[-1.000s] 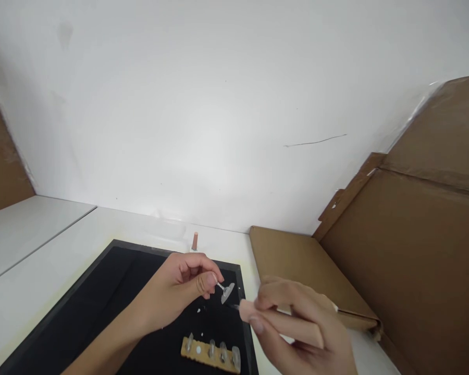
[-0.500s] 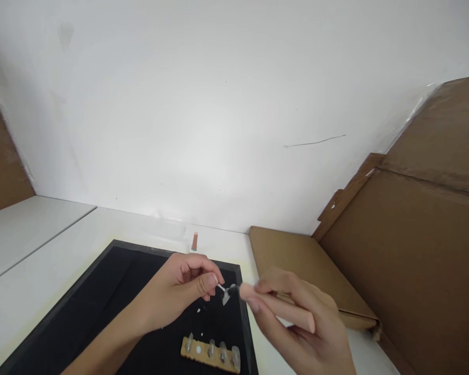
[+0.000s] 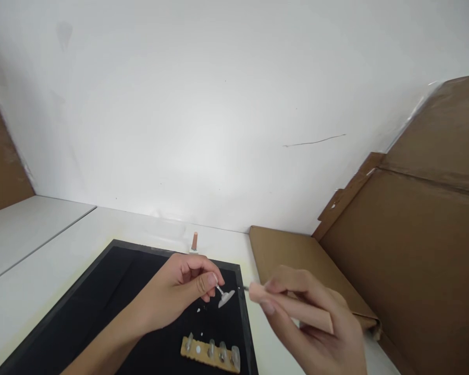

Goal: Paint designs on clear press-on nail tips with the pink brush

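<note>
My left hand (image 3: 189,281) pinches the thin stem of a small piece with a whitish, rounded, flattened end (image 3: 226,298), which looks like a false nail on a holder. My right hand (image 3: 310,317) grips what looks like a nail polish brush (image 3: 293,308) by its pale pink handle. The brush's short dark tip points left, and a gap separates it from the whitish piece. Below the hands, a yellowish-brown strip (image 3: 203,359) lies on the black mat (image 3: 101,307), with several translucent oval pieces (image 3: 223,352) standing on it.
A small bottle with a brownish-pink cap (image 3: 194,241) stands behind the mat. Tiny white bits (image 3: 198,310) dot the mat. A flat cardboard box (image 3: 289,247) lies at the right, near a tall cardboard wall (image 3: 414,250). A white wall (image 3: 203,114) rises behind the table.
My right hand has drawn the brush right, away from the whitish piece its tip had been at. The piece has turned slightly in my left hand, which otherwise stays in place.
</note>
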Demonstrator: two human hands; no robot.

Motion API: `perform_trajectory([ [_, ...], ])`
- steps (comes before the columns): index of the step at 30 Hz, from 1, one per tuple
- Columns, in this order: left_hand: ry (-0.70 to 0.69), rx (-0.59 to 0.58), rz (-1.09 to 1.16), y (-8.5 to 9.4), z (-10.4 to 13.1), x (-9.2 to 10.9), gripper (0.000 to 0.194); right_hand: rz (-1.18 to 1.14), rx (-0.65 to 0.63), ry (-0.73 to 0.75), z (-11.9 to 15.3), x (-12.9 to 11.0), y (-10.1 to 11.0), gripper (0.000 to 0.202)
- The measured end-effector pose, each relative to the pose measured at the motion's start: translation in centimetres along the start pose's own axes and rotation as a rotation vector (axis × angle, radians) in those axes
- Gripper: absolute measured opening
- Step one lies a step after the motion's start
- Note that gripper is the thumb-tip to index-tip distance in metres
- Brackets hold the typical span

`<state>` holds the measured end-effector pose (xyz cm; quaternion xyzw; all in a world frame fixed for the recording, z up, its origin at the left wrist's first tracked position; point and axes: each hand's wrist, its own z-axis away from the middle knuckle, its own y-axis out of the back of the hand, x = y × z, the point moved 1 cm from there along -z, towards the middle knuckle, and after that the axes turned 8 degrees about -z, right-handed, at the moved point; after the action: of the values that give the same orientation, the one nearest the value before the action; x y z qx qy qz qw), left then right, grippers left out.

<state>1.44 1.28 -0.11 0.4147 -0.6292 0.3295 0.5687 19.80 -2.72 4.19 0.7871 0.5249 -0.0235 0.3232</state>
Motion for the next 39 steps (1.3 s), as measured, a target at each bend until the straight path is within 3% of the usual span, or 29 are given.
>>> perform_trajectory([
  [3, -0.006, -0.002, 0.008, -0.07, -0.03, 0.01, 0.035, -0.045, -0.089, -0.003, -0.05, -0.08, -0.02, 0.013],
  [8, -0.018, -0.015, -0.003, -0.06, 0.13, -0.23, 0.038, -0.015, -0.005, -0.059, 0.13, 0.15, 0.03, 0.011],
  [13, -0.019, -0.012, -0.013, 0.1, 0.19, -0.34, 0.038, -0.064, -0.09, -0.053, 0.24, 0.05, 0.06, 0.012],
  [18, -0.028, -0.018, -0.008, 0.17, 0.08, -0.47, 0.037, -0.028, 0.004, -0.092, 0.28, 0.18, 0.27, 0.011],
  [23, -0.033, -0.021, -0.003, 0.31, 0.07, -0.29, 0.036, -0.054, -0.08, -0.071, -0.01, -0.17, 0.11, 0.012],
  [29, -0.037, -0.022, 0.007, 0.27, 0.23, -0.19, 0.033, 0.016, 0.017, -0.069, 0.12, -0.09, 0.09, 0.011],
  [35, -0.039, -0.016, 0.023, 0.35, 0.07, 0.1, 0.03, -0.051, -0.12, 0.014, -0.14, -0.58, 0.21, 0.013],
  [39, -0.055, -0.013, 0.012, 0.38, 0.3, -0.12, 0.025, 0.004, -0.022, -0.05, 0.13, -0.16, 0.26, 0.01],
])
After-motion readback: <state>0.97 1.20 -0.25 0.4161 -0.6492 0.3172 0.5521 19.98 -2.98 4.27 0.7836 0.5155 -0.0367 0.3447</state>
